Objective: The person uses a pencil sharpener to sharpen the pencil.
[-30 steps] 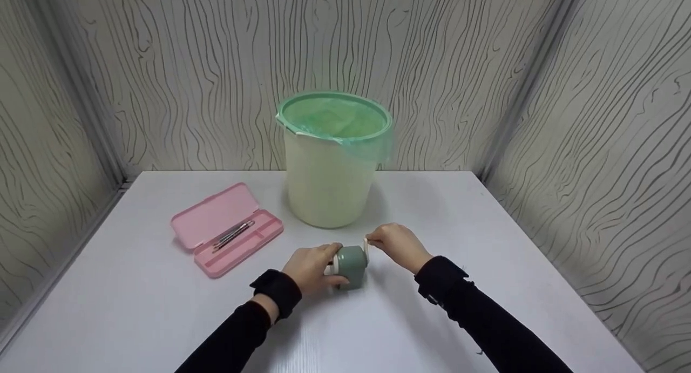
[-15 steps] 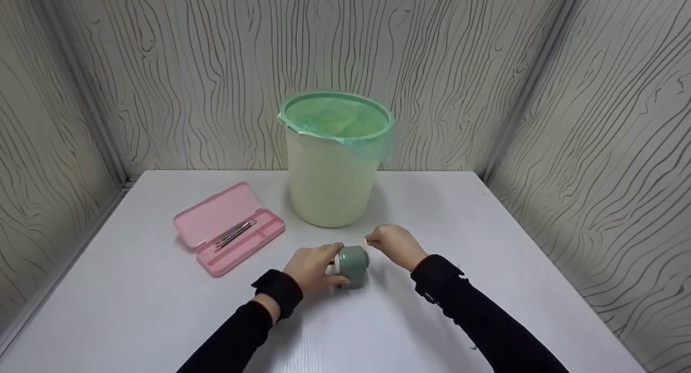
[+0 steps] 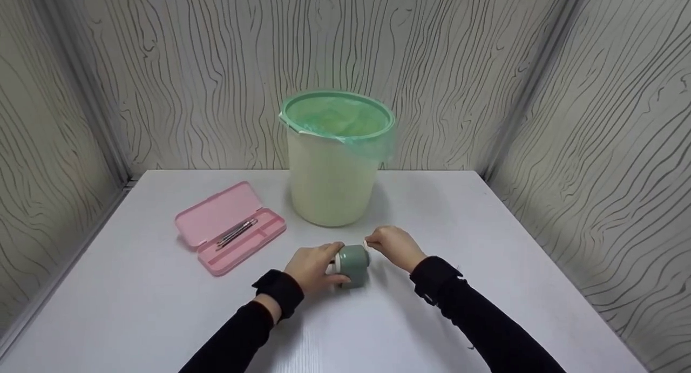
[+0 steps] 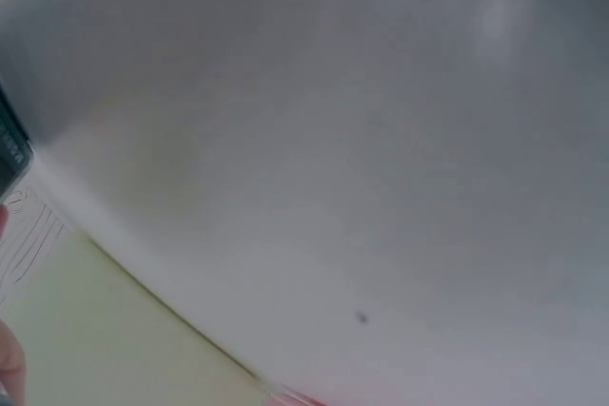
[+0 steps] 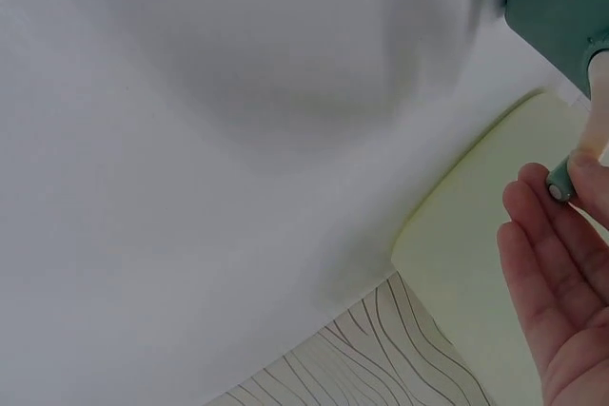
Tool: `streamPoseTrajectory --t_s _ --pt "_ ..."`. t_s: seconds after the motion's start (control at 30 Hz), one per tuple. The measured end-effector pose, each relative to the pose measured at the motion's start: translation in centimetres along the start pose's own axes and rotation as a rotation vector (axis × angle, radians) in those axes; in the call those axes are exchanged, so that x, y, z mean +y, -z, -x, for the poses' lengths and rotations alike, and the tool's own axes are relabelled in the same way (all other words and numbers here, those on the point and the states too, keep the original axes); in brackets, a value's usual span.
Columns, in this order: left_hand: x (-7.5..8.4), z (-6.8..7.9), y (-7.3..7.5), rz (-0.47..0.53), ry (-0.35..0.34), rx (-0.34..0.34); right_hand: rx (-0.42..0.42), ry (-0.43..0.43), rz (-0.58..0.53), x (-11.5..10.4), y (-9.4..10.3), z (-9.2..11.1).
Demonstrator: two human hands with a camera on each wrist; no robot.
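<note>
A green hand-crank pencil sharpener (image 3: 353,265) lies at the front middle of the table, a pale part at its left end. My left hand (image 3: 310,268) grips it from the left, fingers over the top and thumb along the near side. My right hand (image 3: 397,246) pinches the crank handle at its right end. In the right wrist view the white crank arm (image 5: 598,106) ends in a small green knob (image 5: 559,182) between thumb and fingers. The left wrist view catches only a dark green corner of the sharpener (image 4: 11,154). Whether a pencil sits inside is hidden.
An open pink pencil case (image 3: 243,249) with a few pencils (image 3: 236,234) lies to the left. Behind the hands stands a pale green bin (image 3: 332,184) with a green liner bag over its rim. Wood-patterned panels (image 3: 216,65) enclose the white table (image 3: 432,200).
The crank's pale arm stands less far up than before, and my right hand has shifted slightly with it. The left hand keeps its grip on the pencil sharpener.
</note>
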State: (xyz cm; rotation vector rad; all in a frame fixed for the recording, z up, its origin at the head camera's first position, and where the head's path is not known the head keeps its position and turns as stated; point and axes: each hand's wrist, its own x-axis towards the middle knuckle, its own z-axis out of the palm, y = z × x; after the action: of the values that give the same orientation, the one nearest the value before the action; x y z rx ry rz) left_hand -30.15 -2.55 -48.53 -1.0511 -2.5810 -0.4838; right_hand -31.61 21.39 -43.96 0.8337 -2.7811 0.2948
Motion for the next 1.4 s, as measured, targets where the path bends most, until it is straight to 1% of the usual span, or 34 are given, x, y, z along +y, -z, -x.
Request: streamPoseTrajectory --t_s 0.13,0.2,0.43,0.63,0.77,0.9,1.13,1.33,1.4 --pt "0.0 0.0 0.0 0.002 0.013 -0.001 0.003 -0.008 -0.008 0.1 -0.4 0.0" --pt "0.1 0.0 0.0 -0.005 0.009 0.006 0.004 -0.011 -0.016 0.1 -0.8 0.2" --pt "0.1 0.1 -0.3 -0.03 -0.006 0.039 0.006 0.037 0.008 0.3 -1.9 0.9" --pt "0.4 0.1 -0.2 -0.008 0.007 0.046 0.004 0.016 -0.017 0.2 -2.6 1.8" --pt "0.5 0.1 -0.2 0.004 0.029 0.021 -0.001 0.009 -0.038 0.0 -3.0 2.6" --pt "0.7 0.1 -0.2 0.008 0.063 -0.004 0.006 0.023 -0.051 -0.3 -3.3 3.4" --pt "0.9 0.1 0.1 0.022 0.092 -0.012 -0.019 0.013 -0.098 -0.7 -3.1 4.4" --pt "0.9 0.0 0.2 0.016 0.124 -0.041 -0.011 0.042 -0.123 -1.0 -3.0 4.9" --pt "1.2 0.0 0.2 0.016 0.133 -0.054 -0.009 0.048 -0.119 -1.2 -2.8 5.5"
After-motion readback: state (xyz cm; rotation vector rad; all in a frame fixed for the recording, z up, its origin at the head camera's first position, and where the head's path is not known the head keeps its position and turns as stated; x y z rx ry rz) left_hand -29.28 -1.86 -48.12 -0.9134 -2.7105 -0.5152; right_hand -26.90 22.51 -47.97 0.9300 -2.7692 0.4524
